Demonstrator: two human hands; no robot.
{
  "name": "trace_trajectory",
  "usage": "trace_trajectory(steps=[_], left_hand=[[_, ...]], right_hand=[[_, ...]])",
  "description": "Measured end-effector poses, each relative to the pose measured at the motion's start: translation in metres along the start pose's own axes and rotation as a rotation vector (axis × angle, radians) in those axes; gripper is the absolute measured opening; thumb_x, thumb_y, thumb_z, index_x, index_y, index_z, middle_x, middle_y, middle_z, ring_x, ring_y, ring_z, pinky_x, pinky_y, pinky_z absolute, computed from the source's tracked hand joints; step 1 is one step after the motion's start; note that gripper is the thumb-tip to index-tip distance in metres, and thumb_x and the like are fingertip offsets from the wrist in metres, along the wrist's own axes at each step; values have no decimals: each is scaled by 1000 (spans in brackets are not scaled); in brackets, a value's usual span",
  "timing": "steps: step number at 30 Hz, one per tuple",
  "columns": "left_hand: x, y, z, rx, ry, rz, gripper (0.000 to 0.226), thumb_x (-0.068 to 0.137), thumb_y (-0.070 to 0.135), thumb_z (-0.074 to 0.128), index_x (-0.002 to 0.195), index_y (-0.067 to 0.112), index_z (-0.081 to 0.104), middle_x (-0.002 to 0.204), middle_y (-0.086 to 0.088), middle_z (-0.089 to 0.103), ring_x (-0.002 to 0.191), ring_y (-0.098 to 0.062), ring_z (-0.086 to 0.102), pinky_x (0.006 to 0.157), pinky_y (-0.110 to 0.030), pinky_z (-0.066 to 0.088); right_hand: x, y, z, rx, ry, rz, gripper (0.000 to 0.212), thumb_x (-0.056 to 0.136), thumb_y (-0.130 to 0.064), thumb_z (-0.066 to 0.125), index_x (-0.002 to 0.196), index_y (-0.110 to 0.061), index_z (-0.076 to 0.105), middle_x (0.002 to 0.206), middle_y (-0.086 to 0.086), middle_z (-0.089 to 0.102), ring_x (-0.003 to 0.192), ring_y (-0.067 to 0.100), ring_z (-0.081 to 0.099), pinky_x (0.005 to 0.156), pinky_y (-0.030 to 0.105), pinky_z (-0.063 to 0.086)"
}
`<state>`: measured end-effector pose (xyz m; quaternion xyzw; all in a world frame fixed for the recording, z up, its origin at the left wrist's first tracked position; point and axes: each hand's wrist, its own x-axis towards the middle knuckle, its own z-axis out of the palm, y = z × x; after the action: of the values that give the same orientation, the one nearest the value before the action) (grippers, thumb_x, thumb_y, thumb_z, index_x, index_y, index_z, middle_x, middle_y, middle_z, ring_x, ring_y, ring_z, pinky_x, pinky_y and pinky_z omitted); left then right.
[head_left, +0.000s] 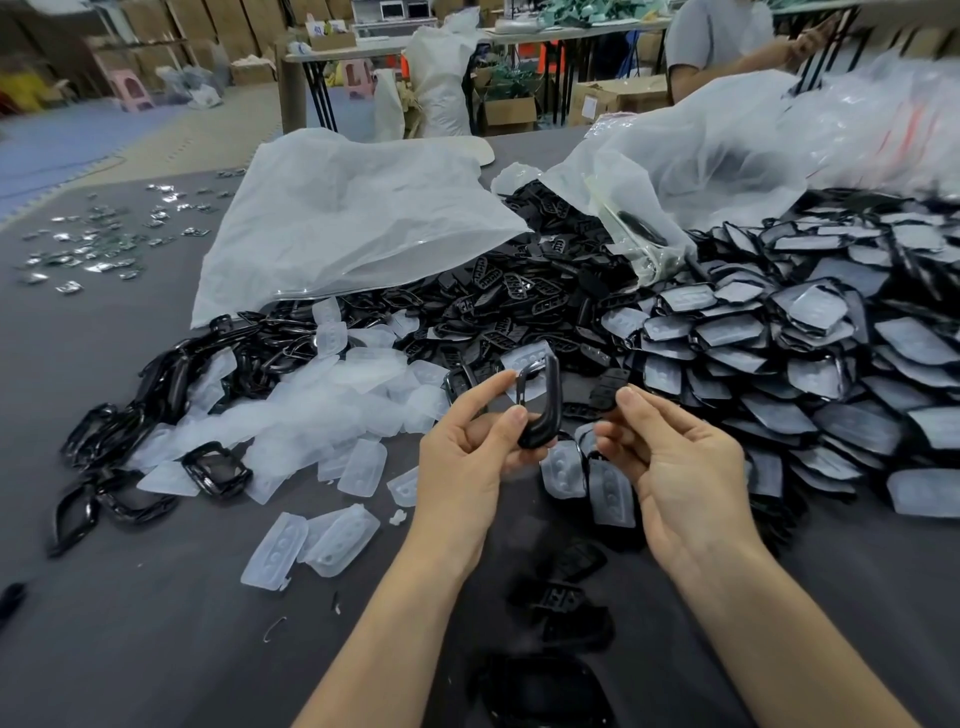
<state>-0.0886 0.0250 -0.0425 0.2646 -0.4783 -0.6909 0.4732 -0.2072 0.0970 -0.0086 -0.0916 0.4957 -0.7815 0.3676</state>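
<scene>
My left hand (467, 457) grips a glossy black key-fob frame (540, 405) between thumb and fingers, held upright above the grey table (130, 597). My right hand (670, 457) pinches a small black button pad (608, 389) just right of the frame, a short gap between the two parts. Below the hands lie translucent button membranes (563, 470). A heap of clear membranes (332, 395), black frames (171, 374) and black button pads (509, 296) spreads across the middle of the table.
A large stack of assembled black-and-clear pieces (810, 364) fills the right side. Two white plastic bags (353, 218) lie behind the heaps. Small shiny metal parts (98, 244) are scattered at far left. A person (727, 41) sits at another table beyond.
</scene>
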Motion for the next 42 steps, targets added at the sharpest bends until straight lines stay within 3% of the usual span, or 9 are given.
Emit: trace_trajectory(steps=[13, 19, 23, 26, 28, 35, 40, 42], left_hand=[[-2, 5, 4, 13, 7, -6, 31, 78, 20, 65, 109, 19, 68, 90, -12, 75, 80, -23, 73, 66, -27, 57], [-5, 7, 7, 120, -62, 14, 25, 92, 2, 58, 109, 17, 66, 88, -11, 76, 84, -21, 73, 67, -23, 57], [-7, 7, 10, 230, -83, 41, 24, 92, -1, 57, 102, 19, 67, 81, -2, 76, 77, -10, 73, 63, -18, 55], [-7, 5, 10, 261, -64, 47, 22, 92, 0, 58, 101, 18, 68, 86, -5, 76, 80, -14, 73, 65, -21, 56], [-7, 4, 10, 280, -58, 60, 22, 92, 1, 59, 102, 19, 68, 88, -4, 76, 83, -15, 73, 66, -21, 56], [-10, 3, 12, 393, -39, 130, 35, 91, 3, 62, 94, 37, 70, 79, 4, 75, 78, -10, 72, 67, -17, 55], [-10, 0, 13, 445, -45, 150, 41, 90, 6, 64, 99, 45, 71, 82, 4, 74, 79, -18, 72, 80, -41, 60], [-9, 0, 13, 473, -53, 162, 48, 89, 5, 65, 101, 52, 70, 81, 11, 73, 78, -12, 71, 82, -40, 59]], right_hand=[[-4, -6, 2, 78, -6, 97, 9, 83, -6, 66, 74, -7, 68, 56, 2, 65, 49, 9, 62, 49, 17, 52], [-3, 2, 1, -226, -61, -85, 15, 85, -6, 67, 74, -14, 73, 60, 1, 68, 53, 9, 61, 53, 19, 53], [-4, 4, -1, -329, -213, -68, 27, 90, -8, 61, 74, -23, 78, 74, 3, 74, 63, 11, 65, 58, 19, 53], [-5, 1, 1, -326, -248, -47, 19, 88, -12, 64, 76, -17, 77, 78, 5, 75, 68, 12, 68, 63, 20, 55], [-6, 0, 0, -378, -254, -69, 10, 82, -11, 70, 77, -17, 76, 76, 3, 74, 67, 11, 68, 63, 18, 54], [-5, -1, -1, -375, -223, -30, 16, 78, 1, 72, 77, -15, 71, 67, -2, 69, 61, 10, 61, 62, 20, 53], [-3, 0, -2, -394, -224, -56, 20, 79, 8, 66, 79, -11, 66, 69, 4, 69, 60, 13, 61, 59, 19, 52], [-3, -2, -1, -382, -247, -72, 23, 79, 11, 64, 84, -12, 66, 71, 4, 71, 63, 12, 65, 57, 18, 52]])
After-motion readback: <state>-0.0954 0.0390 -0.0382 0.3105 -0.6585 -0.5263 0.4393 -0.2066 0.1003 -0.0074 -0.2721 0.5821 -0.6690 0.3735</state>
